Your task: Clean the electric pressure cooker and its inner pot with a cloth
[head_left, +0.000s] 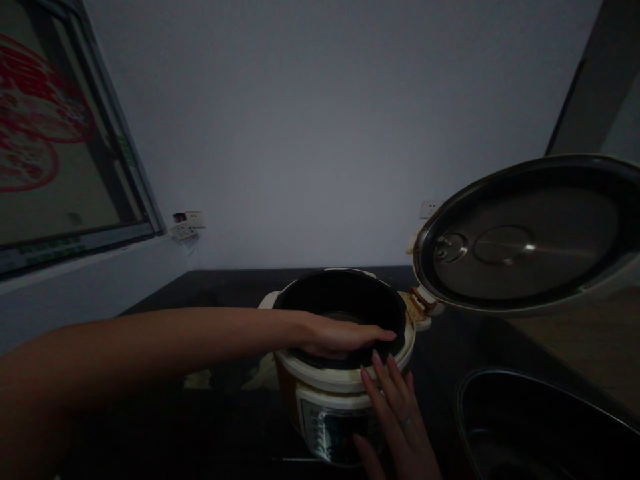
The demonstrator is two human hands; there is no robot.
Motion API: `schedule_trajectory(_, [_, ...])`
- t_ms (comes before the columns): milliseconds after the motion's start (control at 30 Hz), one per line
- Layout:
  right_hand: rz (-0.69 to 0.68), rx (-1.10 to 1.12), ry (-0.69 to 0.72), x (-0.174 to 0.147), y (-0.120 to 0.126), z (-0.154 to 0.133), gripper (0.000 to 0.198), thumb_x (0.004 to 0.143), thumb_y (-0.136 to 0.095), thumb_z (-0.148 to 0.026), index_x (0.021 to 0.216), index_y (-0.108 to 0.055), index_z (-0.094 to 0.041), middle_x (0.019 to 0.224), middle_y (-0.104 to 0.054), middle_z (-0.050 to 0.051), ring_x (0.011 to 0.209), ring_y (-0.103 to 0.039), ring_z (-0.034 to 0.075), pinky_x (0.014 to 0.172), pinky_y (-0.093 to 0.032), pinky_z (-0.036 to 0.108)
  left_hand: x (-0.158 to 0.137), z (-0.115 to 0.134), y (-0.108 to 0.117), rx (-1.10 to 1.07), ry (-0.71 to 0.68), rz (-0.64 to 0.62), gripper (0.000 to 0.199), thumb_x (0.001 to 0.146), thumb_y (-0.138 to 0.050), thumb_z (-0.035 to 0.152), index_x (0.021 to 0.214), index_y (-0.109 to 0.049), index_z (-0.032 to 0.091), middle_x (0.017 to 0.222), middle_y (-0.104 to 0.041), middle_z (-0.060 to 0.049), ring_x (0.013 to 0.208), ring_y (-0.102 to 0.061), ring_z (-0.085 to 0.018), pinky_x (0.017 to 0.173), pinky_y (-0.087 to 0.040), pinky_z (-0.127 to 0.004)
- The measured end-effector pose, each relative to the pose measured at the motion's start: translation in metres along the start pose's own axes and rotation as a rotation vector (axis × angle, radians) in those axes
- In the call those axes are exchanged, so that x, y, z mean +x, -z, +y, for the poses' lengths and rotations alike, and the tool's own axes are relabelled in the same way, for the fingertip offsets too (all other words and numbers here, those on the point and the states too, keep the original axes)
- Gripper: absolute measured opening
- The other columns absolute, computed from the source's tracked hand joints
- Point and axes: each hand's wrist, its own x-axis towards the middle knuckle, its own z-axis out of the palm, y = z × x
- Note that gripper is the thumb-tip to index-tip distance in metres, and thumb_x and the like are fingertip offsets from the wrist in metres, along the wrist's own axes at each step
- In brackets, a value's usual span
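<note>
Here's the rice cooker [333, 393] standing mid-counter, and everything is placed off it. The left hand [340, 335] lies flat across the cooker's near rim, fingers together and stretched toward the hinge side, palm down over the dark inner pot [345, 297], gripping nothing that can be seen. The right hand [400, 420] is pressed open against the cooker's front right wall, fingertips up at the rim just below the left hand's fingertips, a ring on one finger. The left is the nearer one to the pot's mouth. The lid [525, 240] stands swung open to the cooker's right, steel underside facing us. A control panel shows on the cooker's front, its lettering too dim to read.
</note>
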Motion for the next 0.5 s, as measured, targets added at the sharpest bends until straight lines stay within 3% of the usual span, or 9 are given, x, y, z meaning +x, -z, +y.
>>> schedule_trajectory(167, [-0.026, 0.041, -0.048, -0.001, 0.002, -0.002, 0.071, 0.096, -0.048, -0.019, 0.160, -0.016, -0.015, 0.163, -0.026, 0.010, 0.152, -0.020, 0.028, 0.116, -0.036, 0.054, -0.002, 0.010, -0.005, 0.109, 0.069, -0.005, 0.077, 0.095, -0.033, 0.064, 0.149, -0.042, 0.009, 0.157, -0.041, -0.016, 0.146, -0.035, -0.027, 0.120, -0.020, -0.043])
schedule_trajectory(333, [-0.042, 0.073, -0.047, -0.003, 0.001, -0.001, 0.071, 0.096, -0.049, -0.019, 0.160, -0.017, -0.016, 0.160, -0.030, 0.012, 0.151, -0.021, 0.030, 0.114, -0.038, 0.056, -0.027, 0.020, 0.006, 0.224, 0.128, -0.035, 0.074, 0.096, -0.035, 0.064, 0.154, -0.037, 0.018, 0.161, -0.036, -0.011, 0.148, -0.032, -0.027, 0.118, -0.025, -0.047])
schedule_trajectory(400, [-0.034, 0.088, -0.053, -0.004, 0.000, -0.001, 0.072, 0.096, -0.049, -0.018, 0.160, -0.018, -0.017, 0.159, -0.032, 0.011, 0.150, -0.021, 0.030, 0.114, -0.038, 0.056, -0.039, 0.021, 0.013, 0.272, 0.114, -0.076, 0.072, 0.097, -0.034, 0.063, 0.151, -0.042, 0.016, 0.157, -0.042, -0.011, 0.146, -0.035, -0.025, 0.119, -0.024, -0.043])
schedule_trajectory(500, [-0.019, 0.106, -0.059, -0.005, -0.002, 0.000, 0.073, 0.095, -0.050, -0.015, 0.160, -0.018, -0.018, 0.159, -0.033, 0.010, 0.150, -0.020, 0.029, 0.116, -0.037, 0.054, -0.054, 0.023, 0.023, 0.301, 0.146, -0.069, 0.064, 0.099, -0.037, 0.058, 0.143, -0.054, 0.016, 0.140, -0.061, -0.012, 0.130, -0.053, -0.023, 0.116, -0.031, -0.040])
